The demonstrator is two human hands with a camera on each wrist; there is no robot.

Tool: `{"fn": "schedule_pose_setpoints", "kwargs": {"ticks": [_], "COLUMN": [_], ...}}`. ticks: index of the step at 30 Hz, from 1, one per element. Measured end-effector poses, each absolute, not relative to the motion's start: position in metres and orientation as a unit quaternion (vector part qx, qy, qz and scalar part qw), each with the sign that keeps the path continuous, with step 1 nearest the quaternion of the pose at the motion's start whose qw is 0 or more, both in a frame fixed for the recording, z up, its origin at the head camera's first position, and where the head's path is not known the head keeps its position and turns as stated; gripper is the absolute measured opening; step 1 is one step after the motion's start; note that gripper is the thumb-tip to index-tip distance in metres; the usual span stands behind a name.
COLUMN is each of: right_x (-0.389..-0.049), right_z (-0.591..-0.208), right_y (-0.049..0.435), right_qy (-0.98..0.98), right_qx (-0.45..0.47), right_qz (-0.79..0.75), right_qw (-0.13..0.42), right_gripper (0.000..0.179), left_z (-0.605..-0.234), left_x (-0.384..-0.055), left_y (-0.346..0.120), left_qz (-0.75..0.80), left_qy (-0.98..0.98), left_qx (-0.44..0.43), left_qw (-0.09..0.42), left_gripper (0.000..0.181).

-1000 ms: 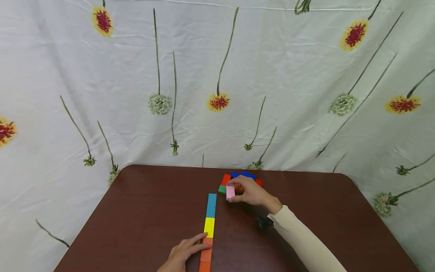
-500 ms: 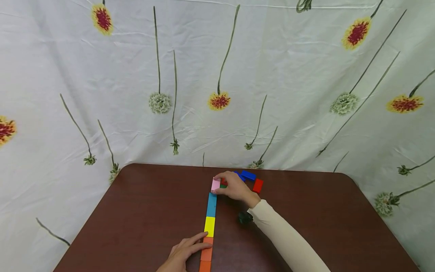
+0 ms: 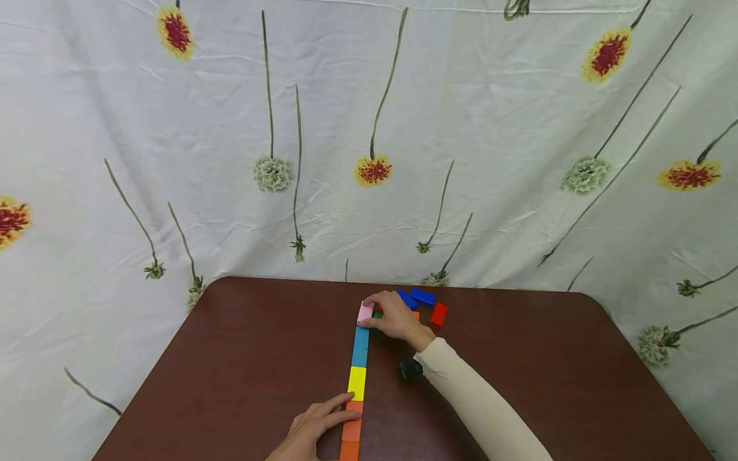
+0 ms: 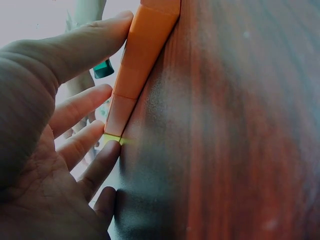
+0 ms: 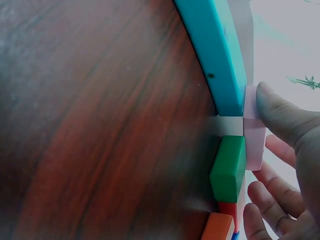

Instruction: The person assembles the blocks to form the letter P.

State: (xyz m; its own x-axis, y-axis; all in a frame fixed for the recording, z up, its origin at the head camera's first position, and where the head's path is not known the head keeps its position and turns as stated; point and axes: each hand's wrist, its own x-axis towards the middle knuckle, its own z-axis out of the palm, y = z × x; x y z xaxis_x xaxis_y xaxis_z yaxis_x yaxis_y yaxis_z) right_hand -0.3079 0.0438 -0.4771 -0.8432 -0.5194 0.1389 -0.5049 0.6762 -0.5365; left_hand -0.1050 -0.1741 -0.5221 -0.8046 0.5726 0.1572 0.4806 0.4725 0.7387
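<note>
At the far end of a straight row of blocks, my right hand pinches a pink block between thumb and fingers. The pink block is by the end of the blue block; in the right wrist view it looks tilted or raised, and contact cannot be told. Nearer me come a yellow block, a light orange block and a darker orange block. My left hand lies along the row's left side, fingers extended, fingertips touching around the yellow and light orange blocks.
Behind my right hand lie loose blocks: two blue blocks, a red block, a green block and an orange block. The dark brown table ends at a floral cloth hanging behind it.
My right hand has carried the pink block leftward from the loose blocks to the row's far end, with little motion in the last half second. My left hand has stayed put.
</note>
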Motion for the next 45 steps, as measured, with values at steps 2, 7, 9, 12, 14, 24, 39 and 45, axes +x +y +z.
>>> {"fn": "schedule_pose_setpoints", "kwargs": {"ticks": [2, 7, 9, 12, 14, 24, 39, 45], "right_x": [-0.309, -0.310, -0.310, -0.311, -0.311, -0.310, -0.312, -0.314], "right_z": [-0.477, -0.480, -0.482, -0.484, -0.484, -0.483, -0.485, -0.486], "right_y": [0.043, 0.043, 0.043, 0.044, 0.045, 0.048, 0.054, 0.066], "right_qy": [0.917, 0.924, 0.925, 0.924, 0.923, 0.918, 0.937, 0.942], "right_qx": [-0.278, -0.280, -0.282, -0.286, -0.286, -0.305, -0.263, -0.258], "right_qz": [-0.285, -0.260, -0.255, -0.255, -0.257, -0.252, -0.230, -0.216], "right_qw": [0.011, 0.000, -0.002, -0.002, 0.002, -0.004, -0.010, 0.000], "right_gripper": [0.045, 0.045, 0.045, 0.045, 0.044, 0.035, 0.039, 0.040], "left_z": [-0.522, -0.522, -0.522, -0.522, -0.522, -0.522, -0.524, -0.523], "left_x": [-0.105, -0.105, -0.105, -0.104, -0.104, -0.105, -0.106, -0.105], "left_y": [-0.174, -0.174, -0.174, -0.174, -0.174, -0.175, -0.175, -0.175], "left_qz": [0.411, 0.415, 0.417, 0.413, 0.412, 0.416, 0.420, 0.410], "left_qy": [0.857, 0.855, 0.855, 0.855, 0.856, 0.858, 0.855, 0.863], "left_qx": [0.306, 0.305, 0.306, 0.309, 0.309, 0.294, 0.301, 0.290], "left_qw": [0.057, 0.058, 0.053, 0.045, 0.046, 0.071, 0.053, 0.058], "left_gripper": [0.066, 0.066, 0.066, 0.065, 0.065, 0.066, 0.066, 0.067]}}
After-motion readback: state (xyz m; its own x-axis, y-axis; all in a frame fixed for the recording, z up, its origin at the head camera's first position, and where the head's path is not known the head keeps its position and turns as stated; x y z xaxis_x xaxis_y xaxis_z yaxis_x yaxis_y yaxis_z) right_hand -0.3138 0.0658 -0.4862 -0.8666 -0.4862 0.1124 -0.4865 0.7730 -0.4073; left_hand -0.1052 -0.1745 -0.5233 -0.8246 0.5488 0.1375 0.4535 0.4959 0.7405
